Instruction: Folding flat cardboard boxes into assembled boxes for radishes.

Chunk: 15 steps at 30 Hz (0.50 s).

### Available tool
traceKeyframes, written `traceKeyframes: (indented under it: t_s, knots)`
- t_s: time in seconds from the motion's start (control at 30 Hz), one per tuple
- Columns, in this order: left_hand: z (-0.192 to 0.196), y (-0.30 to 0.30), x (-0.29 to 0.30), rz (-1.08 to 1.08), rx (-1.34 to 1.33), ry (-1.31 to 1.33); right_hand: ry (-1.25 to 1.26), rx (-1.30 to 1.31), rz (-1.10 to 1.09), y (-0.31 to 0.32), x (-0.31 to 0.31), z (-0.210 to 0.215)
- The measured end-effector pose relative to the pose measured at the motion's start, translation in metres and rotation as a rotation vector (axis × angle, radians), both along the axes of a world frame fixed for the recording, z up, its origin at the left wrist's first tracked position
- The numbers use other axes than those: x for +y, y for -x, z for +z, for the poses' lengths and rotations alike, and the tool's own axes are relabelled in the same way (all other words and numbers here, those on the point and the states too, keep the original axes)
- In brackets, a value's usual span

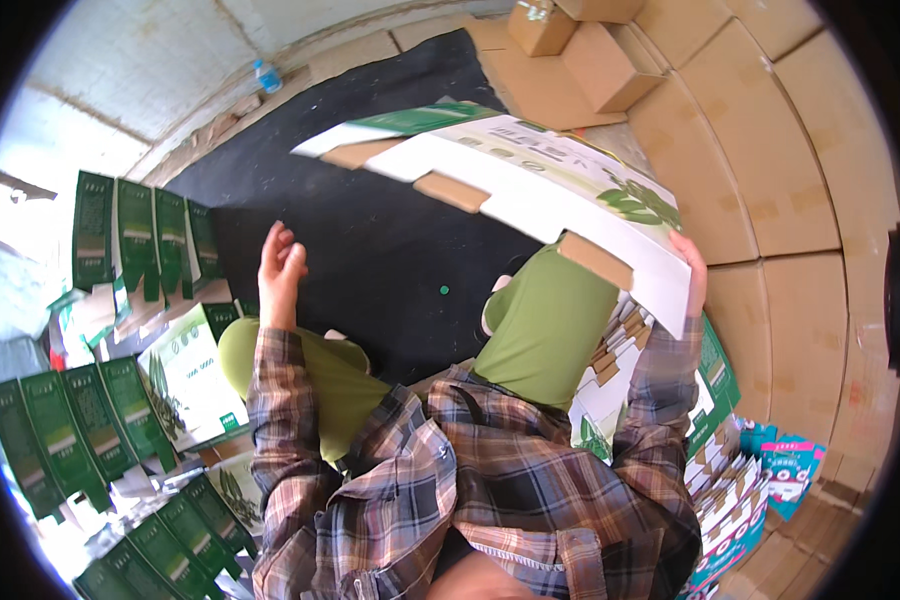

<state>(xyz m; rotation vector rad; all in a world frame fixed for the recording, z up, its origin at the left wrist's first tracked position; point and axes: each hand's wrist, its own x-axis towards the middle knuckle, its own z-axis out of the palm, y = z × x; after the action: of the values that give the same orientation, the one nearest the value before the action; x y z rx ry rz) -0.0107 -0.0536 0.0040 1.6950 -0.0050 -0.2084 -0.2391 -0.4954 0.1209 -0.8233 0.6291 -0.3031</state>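
Flat carton lifted at upper centre, right hand pinching its edge.
Left hand hangs open and empty; I'd get it on the far flap before folding, probably steadier.

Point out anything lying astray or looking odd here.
A blue plastic bottle lies on its side alone by the wall, apart from the cartons. A small green dot, perhaps a cap, sits on the black mat. Nothing looks damaged.

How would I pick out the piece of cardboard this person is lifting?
Start at the black mat in front of the seated person. Above it, the right hand lifts a big flat carton. Unlike the folded green boxes standing at the left, it is unfolded, mostly white, with a leaf picture.
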Motion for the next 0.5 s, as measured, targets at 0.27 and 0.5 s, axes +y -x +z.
traceKeyframes:
  t_s: [0.27,0.5]
  knots:
    - [0.000,-0.013,0.054,0.069,-0.203,0.615,0.017,0.171,0.327,-0.075,0.015,-0.010]
    - [-0.003,-0.012,0.047,0.323,-0.182,0.633,-0.083,0.136,0.534,-0.136,-0.010,-0.065]
